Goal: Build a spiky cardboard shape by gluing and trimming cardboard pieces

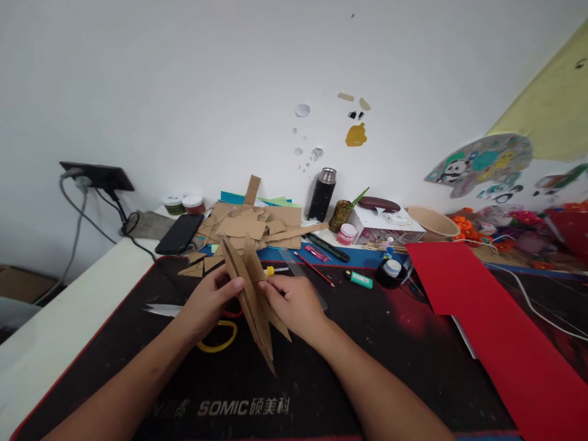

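- Your left hand (214,300) was grasping the layered cardboard piece (260,312) along its left side, thumb pressed on the front; your right hand (294,303) was pinching a panel of the same piece on its other side
- That piece was held up at a slant over the middle of the mat (390,367), its sharp lower end pointing toward the mat's near edge
- As for progress, the cardboard was already in long, pointed panels, and these were brought together; the panels stood partly apart, so the shaping looked unfinished; whether any were glued, you could not have told from this view
- The scissors (163,310) lay on the mat's left part, partly hidden under your left forearm, in neither hand
- Beyond the mat's far edge was a heap of cardboard scraps (243,226), with a phone (180,234) to its left and a flask (322,196) to its right
- A pencil (316,271) lay on the mat's far part; a red sheet (496,331) stretched over its right part
- White table (59,324) showed left of the mat; a pale wall (206,92) with stickers rose beyond it
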Action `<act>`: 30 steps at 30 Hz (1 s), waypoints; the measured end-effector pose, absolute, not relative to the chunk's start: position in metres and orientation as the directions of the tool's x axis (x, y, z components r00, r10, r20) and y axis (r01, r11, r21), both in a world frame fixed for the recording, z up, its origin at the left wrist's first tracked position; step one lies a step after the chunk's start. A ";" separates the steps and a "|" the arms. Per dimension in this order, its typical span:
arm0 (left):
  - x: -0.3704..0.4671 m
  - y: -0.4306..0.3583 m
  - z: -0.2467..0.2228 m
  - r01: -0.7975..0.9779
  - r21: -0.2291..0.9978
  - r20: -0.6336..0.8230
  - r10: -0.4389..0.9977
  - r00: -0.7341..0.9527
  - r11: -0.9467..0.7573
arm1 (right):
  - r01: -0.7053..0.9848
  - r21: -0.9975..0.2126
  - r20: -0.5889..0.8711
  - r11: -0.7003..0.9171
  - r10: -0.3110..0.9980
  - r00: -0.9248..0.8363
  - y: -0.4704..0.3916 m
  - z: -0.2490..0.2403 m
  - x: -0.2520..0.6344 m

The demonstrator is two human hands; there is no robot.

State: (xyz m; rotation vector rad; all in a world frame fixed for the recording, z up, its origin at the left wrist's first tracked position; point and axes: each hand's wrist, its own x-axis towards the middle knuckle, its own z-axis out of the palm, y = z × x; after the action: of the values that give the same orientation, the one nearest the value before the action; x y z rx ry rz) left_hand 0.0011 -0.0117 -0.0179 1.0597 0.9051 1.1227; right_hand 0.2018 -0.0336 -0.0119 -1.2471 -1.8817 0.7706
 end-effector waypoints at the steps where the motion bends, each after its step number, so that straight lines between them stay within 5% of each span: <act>1: 0.001 -0.012 -0.018 -0.250 0.963 -0.043 0.977 0.210 0.096 | 0.477 -0.810 0.242 0.342 0.935 -0.259 -0.034 -0.012 0.202; 11: -0.006 -0.014 -0.017 -0.162 0.982 -0.033 0.925 0.379 0.101 | 0.437 -0.870 0.114 0.227 0.956 -0.270 -0.033 -0.018 0.199; 18: 0.001 -0.016 -0.017 -0.171 0.982 -0.020 0.945 0.327 0.080 | 0.513 -0.820 0.151 0.254 0.960 -0.234 -0.032 -0.020 0.198; 30: 0.000 -0.017 -0.010 -0.243 0.963 -0.039 0.953 0.301 0.116 | 0.349 -0.905 0.152 0.243 0.951 -0.268 -0.032 -0.012 0.201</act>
State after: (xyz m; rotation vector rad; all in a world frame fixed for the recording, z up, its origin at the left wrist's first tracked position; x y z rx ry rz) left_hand -0.0003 -0.0166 -0.0105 1.0891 0.8413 1.0478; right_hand 0.2011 -0.0324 -0.0118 -1.2016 -1.7630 1.0118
